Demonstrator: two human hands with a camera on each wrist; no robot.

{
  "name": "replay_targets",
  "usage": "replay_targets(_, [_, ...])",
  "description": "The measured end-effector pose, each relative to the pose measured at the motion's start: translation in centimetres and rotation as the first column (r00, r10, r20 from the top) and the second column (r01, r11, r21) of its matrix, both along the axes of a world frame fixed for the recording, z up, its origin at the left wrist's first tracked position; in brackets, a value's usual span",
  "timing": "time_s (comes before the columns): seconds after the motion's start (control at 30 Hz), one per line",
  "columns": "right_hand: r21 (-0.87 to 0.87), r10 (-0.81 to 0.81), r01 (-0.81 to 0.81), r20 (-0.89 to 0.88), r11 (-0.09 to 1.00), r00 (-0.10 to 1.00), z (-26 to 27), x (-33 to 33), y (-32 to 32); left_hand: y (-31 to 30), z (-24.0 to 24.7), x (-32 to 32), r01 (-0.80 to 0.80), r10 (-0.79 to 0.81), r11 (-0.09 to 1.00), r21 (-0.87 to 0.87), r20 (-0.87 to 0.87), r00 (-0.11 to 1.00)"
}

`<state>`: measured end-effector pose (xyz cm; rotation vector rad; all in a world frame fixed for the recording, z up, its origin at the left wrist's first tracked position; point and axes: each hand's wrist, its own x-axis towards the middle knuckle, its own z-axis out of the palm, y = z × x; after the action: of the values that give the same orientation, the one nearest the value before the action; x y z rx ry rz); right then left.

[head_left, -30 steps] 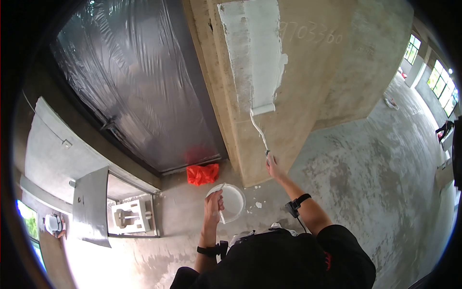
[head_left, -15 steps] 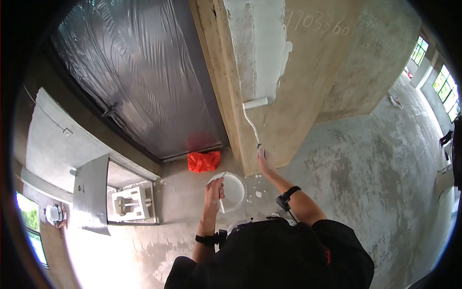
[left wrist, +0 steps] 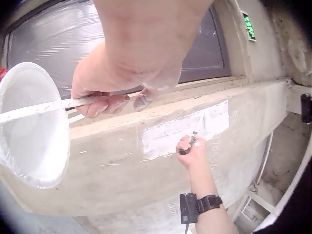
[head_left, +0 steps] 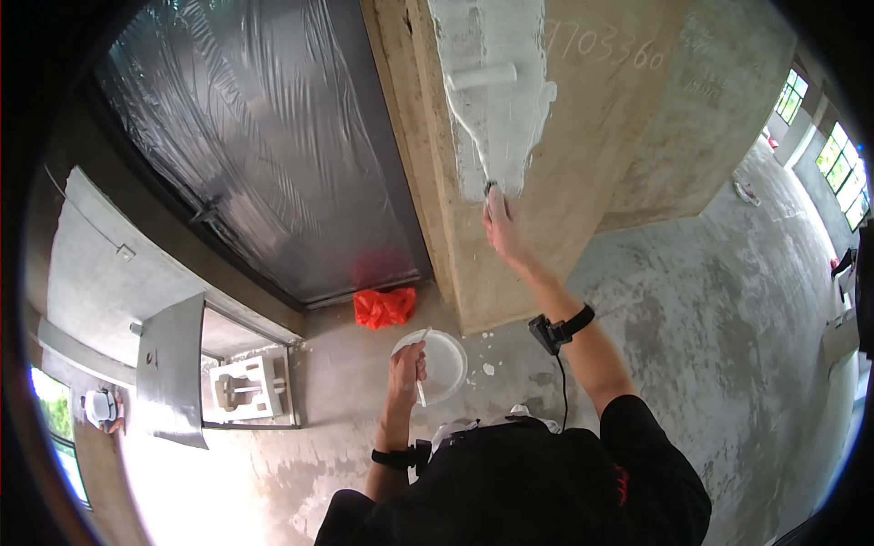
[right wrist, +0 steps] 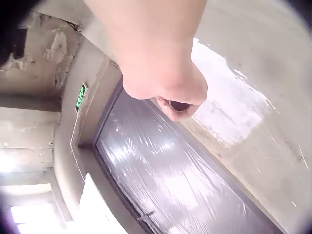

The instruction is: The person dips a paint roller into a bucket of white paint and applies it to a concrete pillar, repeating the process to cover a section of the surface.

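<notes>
With its fingers curled round the thin white handle [head_left: 421, 389], my left hand [head_left: 405, 371] holds a white bucket [head_left: 448, 370]. In the left wrist view the bar-like handle [left wrist: 41, 108] crosses the bucket's mouth, and the inside of the bucket [left wrist: 36, 151] looks white. My right hand [head_left: 501, 229] grips a paint roller whose white sleeve [head_left: 482, 75] lies across the wet white strip [head_left: 510, 127] on the bare wall. Paint coats the roller's bent frame. From the right wrist, only the dark end of the roller handle [right wrist: 179, 105] shows in the fist; the sleeve is hidden.
Left of the wall stands a plastic-covered door [head_left: 273, 155], with a red plastic bag [head_left: 384, 308] at its foot. White paint drips [head_left: 489, 369] spot the concrete floor near the bucket. A metal panel [head_left: 173, 373] and white foam block [head_left: 246, 389] are farther left; a person [head_left: 102, 409] is beyond.
The roller first slid left near the strip's lower end, then travelled up the wall onto the white strip, my right arm reaching farther. My left hand keeps its grip on the bucket handle.
</notes>
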<state>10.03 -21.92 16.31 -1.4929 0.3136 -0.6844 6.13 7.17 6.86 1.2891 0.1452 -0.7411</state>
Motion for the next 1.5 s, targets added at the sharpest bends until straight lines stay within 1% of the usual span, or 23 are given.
replay_targets(0.03, [-0.028,-0.007,0.006,-0.038,1.0,0.999,2.4,-0.2,-0.1,0.0,-0.1,0.0,0.006,-0.006,1.0,-0.007,0.0,1.0])
replay_targets(0.17, [-0.109,0.023,-0.023,0.001,0.994,1.0,10.2,0.4,0.1,0.0,-0.2,0.1,0.002,-0.001,0.999,-0.046,0.037,0.999])
replay_targets(0.23, [-0.034,0.084,-0.081,0.085,0.996,0.993,12.8,0.8,0.7,0.2,-0.1,-0.1,0.01,-0.01,1.0,-0.019,0.015,1.0])
replay_targets(0.37, [0.024,0.117,-0.12,0.099,0.993,0.988,15.4,1.7,1.1,0.1,-0.1,-0.4,-0.013,0.013,1.0,-0.011,0.033,0.999])
replay_targets(0.47, [0.03,0.087,-0.091,0.102,0.995,0.991,14.1,1.8,1.4,0.3,0.0,-0.3,-0.014,0.014,1.0,-0.02,0.004,1.0])
replay_targets(0.53, [0.068,0.084,-0.086,0.027,0.994,0.996,12.0,1.2,1.9,0.2,-0.1,0.0,-0.019,0.019,1.0,-0.023,-0.003,1.0])
replay_targets(0.57, [0.064,0.085,-0.087,0.029,0.994,0.996,10.7,0.9,2.1,0.2,-0.2,0.0,-0.025,0.024,1.0,-0.018,-0.017,1.0])
replay_targets(0.63, [0.202,0.121,-0.118,-0.005,0.972,0.993,7.6,0.4,2.6,0.3,-0.3,-0.1,-0.025,0.024,0.999,-0.026,-0.011,1.0])
replay_targets(0.7, [0.312,0.183,-0.184,0.034,0.932,0.983,4.1,-0.2,3.4,0.3,-0.2,-0.1,-0.023,0.023,0.999,-0.03,-0.004,1.0])
replay_targets(0.73, [0.311,0.183,-0.185,0.034,0.932,0.982,2.1,-0.4,3.6,0.3,-0.1,-0.1,-0.028,0.028,0.999,-0.03,-0.005,1.0])
replay_targets(0.8, [0.339,0.201,-0.18,-0.026,0.923,0.979,-1.5,-0.9,3.4,0.2,-0.2,0.0,-0.034,0.034,0.999,-0.028,-0.01,0.999])
replay_targets(0.87, [0.314,0.182,-0.155,-0.058,0.936,0.982,-4.3,-1.3,3.4,0.4,-0.8,0.2,-0.033,0.035,0.997,-0.075,0.02,0.999])
replay_targets(0.93, [0.31,0.16,-0.122,-0.102,0.943,0.982,-7.3,-2.8,4.5,0.8,-0.5,-0.2,-0.037,0.038,0.998,-0.048,0.002,0.999])
replay_targets(1.03, [0.283,0.189,-0.142,-0.148,0.949,0.971,-10.3,-3.5,4.4,0.2,-0.4,-0.1,-0.065,0.066,0.998,-0.022,0.02,0.998])
replay_targets(1.07, [0.183,0.101,-0.075,-0.137,0.98,0.985,-11.8,-3.6,4.4,0.2,-0.5,0.0,-0.064,0.064,0.998,-0.014,0.018,0.998])
replay_targets(1.1, [0.084,0.015,-0.005,-0.116,0.996,0.993,-11.8,-3.8,4.7,0.2,-0.3,0.0,-0.062,0.063,0.998,-0.005,0.017,0.998])
replay_targets(1.13, [0.085,0.017,-0.007,-0.116,0.996,0.993,-11.8,-3.7,4.8,0.2,-0.2,0.0,-0.065,0.065,0.998,-0.005,0.017,0.998])
replay_targets(1.2, [-0.07,-0.192,0.189,-0.033,0.979,0.981,-11.1,-3.4,5.2,0.1,0.0,-0.3,-0.088,0.088,0.996,0.001,0.023,0.996])
replay_targets(1.23, [-0.07,-0.191,0.188,-0.034,0.98,0.981,-10.0,-3.4,5.4,0.3,-0.1,-0.3,-0.089,0.089,0.996,0.001,0.022,0.996])
replay_targets(1.3, [0.002,-0.115,0.115,-0.032,0.993,0.993,-7.7,-2.6,4.9,0.4,-0.3,0.0,-0.058,0.058,0.998,-0.029,0.024,0.998])
replay_targets(1.4, [0.001,-0.089,0.089,0.01,0.996,0.996,-6.1,-0.4,3.8,0.4,-0.1,0.0,-0.037,0.038,0.999,-0.011,0.027,0.999])
replay_targets(1.43, [0.0,-0.089,0.089,0.011,0.996,0.996,-4.8,0.2,3.7,0.5,-0.1,0.1,-0.037,0.038,0.999,-0.012,0.028,0.999])
replay_targets(1.5, [0.121,-0.002,-0.008,0.081,0.993,0.997,-1.6,0.9,3.8,0.7,-0.4,0.3,0.015,-0.013,0.999,-0.039,0.051,0.999])
